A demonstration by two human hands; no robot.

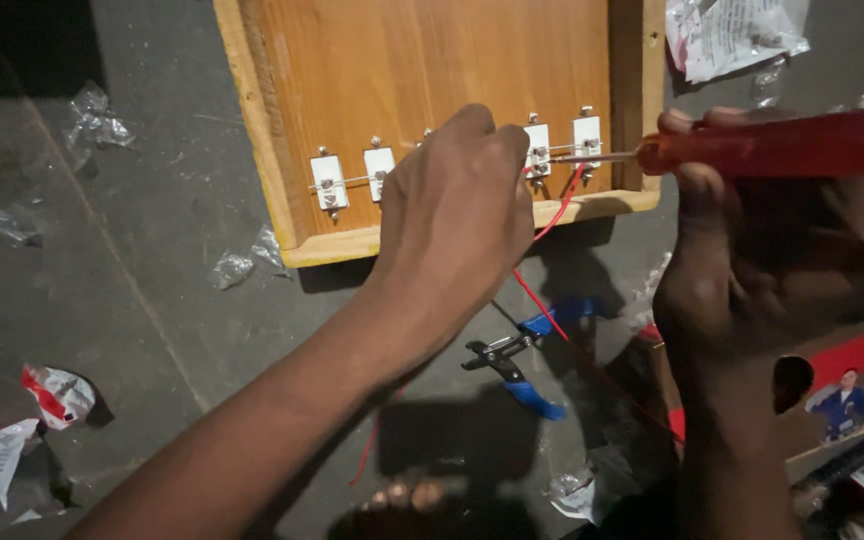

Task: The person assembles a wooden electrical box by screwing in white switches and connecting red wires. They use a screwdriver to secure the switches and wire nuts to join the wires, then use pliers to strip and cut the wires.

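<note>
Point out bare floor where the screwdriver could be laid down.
Bare floor lies left of the wooden board, between plastic scraps and crumpled wrappers. Below the board it is crowded: pliers, red wire, packaging.

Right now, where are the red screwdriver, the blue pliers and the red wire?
Red screwdriver (772, 145): head view, middle of handle.
Blue pliers (535, 400): head view, lower blue handle.
Red wire (542, 300): head view, stretch below the board.

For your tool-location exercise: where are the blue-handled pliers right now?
In the head view, the blue-handled pliers lie open on the grey floor, below the wooden board, between the left hand and right hand.
</note>
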